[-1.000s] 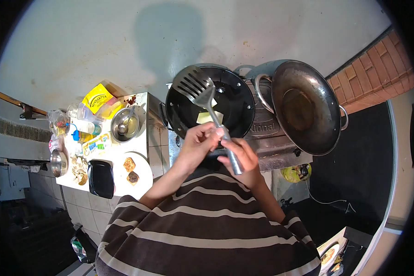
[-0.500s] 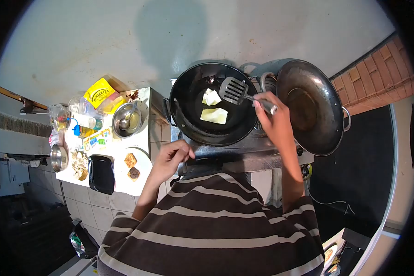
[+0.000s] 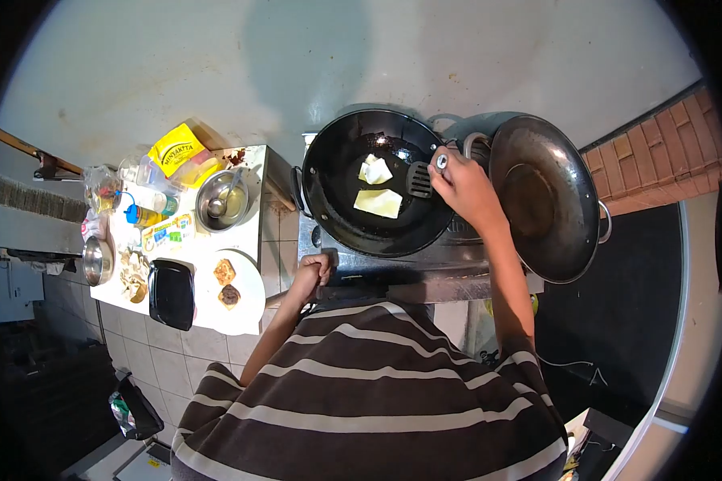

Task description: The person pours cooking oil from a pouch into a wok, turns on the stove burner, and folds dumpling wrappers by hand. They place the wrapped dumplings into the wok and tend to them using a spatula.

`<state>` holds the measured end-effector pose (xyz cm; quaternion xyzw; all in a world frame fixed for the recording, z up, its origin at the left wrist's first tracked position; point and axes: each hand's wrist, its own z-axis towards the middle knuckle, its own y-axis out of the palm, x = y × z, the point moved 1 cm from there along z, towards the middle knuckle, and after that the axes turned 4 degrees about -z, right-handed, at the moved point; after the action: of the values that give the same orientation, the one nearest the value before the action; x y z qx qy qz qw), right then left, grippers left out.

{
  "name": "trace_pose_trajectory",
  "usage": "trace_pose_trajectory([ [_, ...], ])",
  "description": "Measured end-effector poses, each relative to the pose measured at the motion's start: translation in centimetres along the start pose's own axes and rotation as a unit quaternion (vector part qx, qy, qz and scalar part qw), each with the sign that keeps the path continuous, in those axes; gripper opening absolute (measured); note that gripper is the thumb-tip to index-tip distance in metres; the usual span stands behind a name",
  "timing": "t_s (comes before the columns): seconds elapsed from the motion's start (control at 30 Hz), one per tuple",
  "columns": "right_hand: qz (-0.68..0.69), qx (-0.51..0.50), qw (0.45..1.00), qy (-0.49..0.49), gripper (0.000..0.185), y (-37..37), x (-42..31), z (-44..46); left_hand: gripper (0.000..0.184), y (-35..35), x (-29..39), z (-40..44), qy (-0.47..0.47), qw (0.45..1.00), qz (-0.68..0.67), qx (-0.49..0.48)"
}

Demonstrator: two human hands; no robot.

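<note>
My right hand point(image 3: 467, 188) is closed round the handle of a slotted spatula point(image 3: 419, 180). Its dark blade points down into the black wok point(image 3: 329, 210), to the right of the food, and the handle end faces up at me. Two pale, flat pieces lie in the wok: a folded piece point(image 3: 375, 169) and, nearer me, a rectangular piece point(image 3: 378, 203). The spatula blade looks apart from both. My left hand point(image 3: 313, 274) is a fist at the front edge of the stove point(image 3: 369, 267), left of the wok, with nothing visible in it.
A second wok point(image 3: 529, 192) leans at the right. On the white table at left are a plate point(image 3: 245, 309) with two browned pieces, a black tray point(image 3: 171, 295), a metal bowl point(image 3: 241, 212) with a ladle, a yellow pouch point(image 3: 178, 152) and bottles.
My right hand has tipped the spatula from nearly flat to steep, lowering its blade beside the food. My left hand has curled tighter into a fist. The view has shifted slightly.
</note>
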<state>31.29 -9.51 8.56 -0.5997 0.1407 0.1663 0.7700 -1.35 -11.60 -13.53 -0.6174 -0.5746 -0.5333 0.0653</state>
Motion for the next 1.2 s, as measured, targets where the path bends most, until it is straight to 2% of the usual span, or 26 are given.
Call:
trace_pose_trajectory([
  [0.07,0.055,-0.003,0.998,-0.017,0.017,0.4,0.1,0.3,0.028,0.7,-0.2,0.0,-0.001,0.999,0.033,0.018],
  [0.17,0.08,0.007,0.997,-0.008,0.016,-0.6,-0.6,0.4,0.024,0.1,-1.5,1.1,0.074,0.992,0.102,-0.013],
  [0.27,0.098,0.016,0.995,0.016,0.016,-1.7,-0.7,0.1,0.023,-0.5,-2.2,1.1,0.082,0.987,0.137,-0.006],
  [0.33,0.087,0.008,0.996,0.027,0.016,-1.9,-0.7,0.2,0.023,-0.4,-2.0,0.9,0.07,0.99,0.121,-0.004],
  [0.4,0.035,0.025,0.999,-0.005,0.016,-1.3,-0.2,0.2,0.023,-0.4,-1.9,0.7,0.057,0.993,0.103,-0.002],
  [0.5,0.028,0.019,0.999,-0.016,0.017,-0.1,0.5,0.1,0.025,-1.0,-1.9,0.7,0.054,0.991,0.122,-0.015],
  [0.63,0.065,0.003,0.998,-0.026,0.016,0.5,0.3,0.6,0.023,-0.7,-2.1,0.7,0.057,0.994,0.089,0.0],
  [0.7,0.099,0.029,0.994,-0.021,0.016,0.0,-0.3,0.8,0.022,-0.6,-2.1,0.7,0.065,0.995,0.074,0.014],
  [0.87,0.066,0.023,0.997,0.011,0.016,-0.8,-0.6,0.8,0.023,-0.6,-1.9,0.8,0.074,0.994,0.076,0.004],
  [0.93,0.011,0.03,0.999,-0.011,0.016,0.0,0.0,0.7,0.023,-0.6,-1.9,0.8,0.073,0.994,0.075,0.0],
  [1.03,0.035,0.02,0.998,-0.043,0.018,0.6,0.4,0.8,0.022,-0.8,-2.0,1.0,0.073,0.994,0.082,-0.006],
  [1.2,0.055,0.015,0.998,0.0,0.02,-0.5,-1.0,0.9,0.022,-0.6,-1.9,0.7,0.074,0.993,0.09,0.01],
])
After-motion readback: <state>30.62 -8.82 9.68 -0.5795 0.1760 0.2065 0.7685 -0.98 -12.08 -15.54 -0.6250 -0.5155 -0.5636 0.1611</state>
